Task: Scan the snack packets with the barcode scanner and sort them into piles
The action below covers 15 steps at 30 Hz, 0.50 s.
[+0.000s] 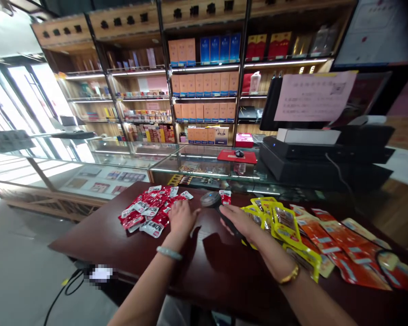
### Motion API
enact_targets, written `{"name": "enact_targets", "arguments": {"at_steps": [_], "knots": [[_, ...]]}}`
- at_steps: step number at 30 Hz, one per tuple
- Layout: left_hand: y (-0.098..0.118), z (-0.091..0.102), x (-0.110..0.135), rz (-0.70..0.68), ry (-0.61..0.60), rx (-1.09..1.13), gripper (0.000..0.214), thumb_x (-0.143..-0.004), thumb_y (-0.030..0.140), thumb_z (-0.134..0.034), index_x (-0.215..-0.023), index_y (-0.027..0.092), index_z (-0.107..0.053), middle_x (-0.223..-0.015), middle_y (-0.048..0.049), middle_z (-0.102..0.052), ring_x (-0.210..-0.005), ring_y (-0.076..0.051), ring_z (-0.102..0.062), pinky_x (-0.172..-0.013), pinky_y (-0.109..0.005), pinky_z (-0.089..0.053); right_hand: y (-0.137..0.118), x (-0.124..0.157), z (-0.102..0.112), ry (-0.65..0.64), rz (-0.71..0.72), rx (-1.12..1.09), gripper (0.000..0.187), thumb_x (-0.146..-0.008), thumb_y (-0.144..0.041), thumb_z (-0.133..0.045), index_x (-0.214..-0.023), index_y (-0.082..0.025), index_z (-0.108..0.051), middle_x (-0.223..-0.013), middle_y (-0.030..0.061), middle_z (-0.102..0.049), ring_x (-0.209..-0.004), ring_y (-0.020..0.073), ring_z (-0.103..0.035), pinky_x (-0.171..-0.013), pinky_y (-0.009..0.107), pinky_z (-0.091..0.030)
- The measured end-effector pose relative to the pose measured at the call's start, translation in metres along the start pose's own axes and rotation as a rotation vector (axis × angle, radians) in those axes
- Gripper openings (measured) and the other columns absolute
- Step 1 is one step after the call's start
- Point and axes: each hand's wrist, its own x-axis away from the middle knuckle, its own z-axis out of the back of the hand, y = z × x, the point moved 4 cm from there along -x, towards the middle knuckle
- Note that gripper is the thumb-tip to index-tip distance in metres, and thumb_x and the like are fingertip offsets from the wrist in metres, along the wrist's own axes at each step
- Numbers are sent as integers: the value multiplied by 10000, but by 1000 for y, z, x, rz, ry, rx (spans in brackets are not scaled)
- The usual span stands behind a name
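A black handheld barcode scanner is in my right hand, whose fingers wrap round its handle; its head points away from me over the dark table. My left hand is at the right edge of a pile of small red-and-white snack packets. Its thumb stands apart from the fingers, which reach over the packets, with the fingertips partly hidden. One single red packet lies just beyond the scanner. Yellow snack packets are heaped beside my right forearm, partly covered by it.
Orange-red packets spread at the table's right, with a black cable looped over them. Behind the dark wooden table stand glass display counters, a red mouse pad with a mouse, and a black till. Shelves of boxes line the wall.
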Motion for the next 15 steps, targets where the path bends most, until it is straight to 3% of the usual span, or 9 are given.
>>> {"name": "enact_targets", "arguments": {"at_steps": [4, 7, 10, 15], "knots": [[64, -44, -26, -120, -145, 38, 521, -857, 590, -530, -1126, 161, -654, -1210, -178, -616, -1175, -328, -526, -968, -408, -399, -6, -11, 34, 93, 28, -86, 509, -751, -709, -608, -754, -208, -521, -537, -59, -540, -360, 72, -404, -336, 193, -299], [91, -68, -45, -119, -148, 10, 576, -873, 612, -477, -1099, 118, -668, -1200, -221, -616, -1175, -352, -531, -955, -436, -408, -2, -18, 54, 166, 32, -169, 528, -712, -722, -637, -763, -212, -511, -524, -64, -531, -352, 71, -399, -328, 194, -297], [106, -81, -61, -109, -138, -1, 611, -843, 639, -504, -1089, 105, -669, -1208, -230, -617, -1181, -365, -531, -964, -450, -403, 7, -22, 65, 192, 26, -231, 532, -708, -722, -642, -791, -212, -517, -516, -68, -526, -347, 71, -401, -324, 188, -291], [109, -95, -78, -116, -272, 127, 461, -782, 533, -648, -1060, 166, -641, -1101, -170, -680, -1077, -302, -623, -876, -368, -442, 21, -26, 71, 215, 10, -256, 530, -715, -720, -642, -743, -212, -492, -509, -65, -527, -342, 68, -409, -315, 183, -292]]}}
